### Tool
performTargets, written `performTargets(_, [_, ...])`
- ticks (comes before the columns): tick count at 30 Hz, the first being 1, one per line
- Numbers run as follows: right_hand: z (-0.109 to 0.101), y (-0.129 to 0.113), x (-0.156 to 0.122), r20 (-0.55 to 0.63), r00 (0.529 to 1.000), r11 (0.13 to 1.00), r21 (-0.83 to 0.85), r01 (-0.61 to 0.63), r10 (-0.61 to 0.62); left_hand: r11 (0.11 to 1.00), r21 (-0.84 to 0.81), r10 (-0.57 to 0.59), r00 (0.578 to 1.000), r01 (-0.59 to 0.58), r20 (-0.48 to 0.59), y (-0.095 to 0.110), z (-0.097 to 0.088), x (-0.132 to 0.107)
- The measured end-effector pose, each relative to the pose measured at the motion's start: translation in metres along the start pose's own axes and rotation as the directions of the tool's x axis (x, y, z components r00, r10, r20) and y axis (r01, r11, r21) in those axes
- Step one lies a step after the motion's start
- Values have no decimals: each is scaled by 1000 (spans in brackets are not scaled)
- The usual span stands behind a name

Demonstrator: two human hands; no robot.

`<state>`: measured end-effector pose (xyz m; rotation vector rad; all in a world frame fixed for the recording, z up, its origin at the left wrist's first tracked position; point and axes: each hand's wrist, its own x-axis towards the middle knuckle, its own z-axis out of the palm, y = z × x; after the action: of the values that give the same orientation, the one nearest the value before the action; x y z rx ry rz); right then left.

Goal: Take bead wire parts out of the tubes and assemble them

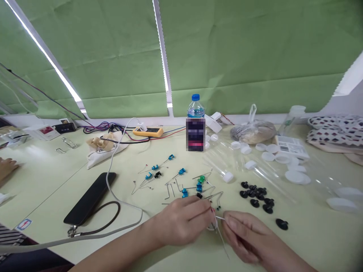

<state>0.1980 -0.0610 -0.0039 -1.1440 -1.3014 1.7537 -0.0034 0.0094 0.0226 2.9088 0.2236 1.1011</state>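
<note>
My left hand [181,221] and my right hand [245,236] meet low on the pale table [42,181], fingertips together. Both pinch a thin bent metal wire [219,226] that runs between them and trails down toward me. Just beyond my fingers lie several bent wire pieces with blue [184,192], green [201,178] and black [157,174] plastic ends, scattered loosely. A cluster of small black caps [256,194] lies to the right of them.
A black phone [90,198] with strap and white cable lies at left. A water bottle [195,124] stands at the back centre. Clear tubes and white lids [296,175] spread at right. A yellow meter [148,131], cloth bag [103,147] and another person's hand [7,166] sit at left.
</note>
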Motion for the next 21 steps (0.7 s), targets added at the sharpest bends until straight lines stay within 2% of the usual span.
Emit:
performTargets(1, [-3,-1,-3,-46,990,957,-267,116,-133,985,-111,-126,991,131,47,1,0,1])
performTargets(2, [-6,-2,-5,-55,955,817,-533,220,-292,931,-227,-261,957,285,129,1,0,2])
performTargets(3, [-10,-1,-8,-21,893,607,-740,289,-450,839,-326,-374,897,435,237,1,1,3])
performTargets(4, [-13,-1,-10,55,819,390,-860,329,-571,731,-396,-445,828,556,341,1,2,4])
performTargets(5, [-15,1,-12,135,758,227,-908,353,-638,634,-439,-480,769,637,422,1,2,4])
performTargets(6, [-16,2,-13,179,727,159,-915,370,-663,568,-464,-499,733,680,462,0,3,5])
performTargets(7, [-16,4,-13,168,727,194,-902,386,-666,545,-480,-512,726,687,458,0,3,5])
performTargets(8, [-14,5,-12,100,750,325,-858,398,-653,568,-487,-523,748,663,409,0,3,5])
performTargets(9, [-11,5,-10,-6,795,521,-758,393,-607,636,-478,-516,794,606,320,-1,3,5])
performTargets(10, [-8,5,-7,-107,855,730,-581,360,-507,737,-440,-474,856,514,205,-1,2,5])
performTargets(11, [-3,5,-4,-160,920,892,-349,287,-358,848,-360,-384,919,389,88,-2,1,4])
performTargets(12, [1,5,-1,-148,971,978,-113,175,-190,938,-245,-252,968,244,-1,-2,0,3])
performTargets(13, [4,5,1,-83,996,995,86,43,-36,988,-118,-103,994,97,-46,-3,0,2])
performTargets(14, [7,5,3,-16,997,974,214,-75,80,1000,-6,28,998,-28,-53,-3,-1,1])
performTargets(15, [9,5,4,21,989,947,287,-146,146,992,69,113,993,-110,-39,-2,-2,1])
performTargets(16, [10,5,4,43,986,934,314,-168,163,986,92,140,990,-137,-29,-1,-2,0])
performTargets(17, [9,5,3,43,988,946,283,-155,149,992,61,112,993,-110,-32,0,-2,0])
performTargets(18, [7,5,2,28,994,977,183,-111,108,999,-19,31,999,-32,-38,1,-1,1])
performTargets(19, [4,5,0,1,1000,1000,7,-29,29,987,-134,-95,995,91,-22,2,0,2])
performTargets(20, [0,4,-3,-31,995,969,-234,82,-92,932,-267,-244,969,245,38,3,2,3])
performTargets(21, [-4,4,-5,-37,968,848,-492,198,-247,824,-395,-381,913,407,144,4,4,3])
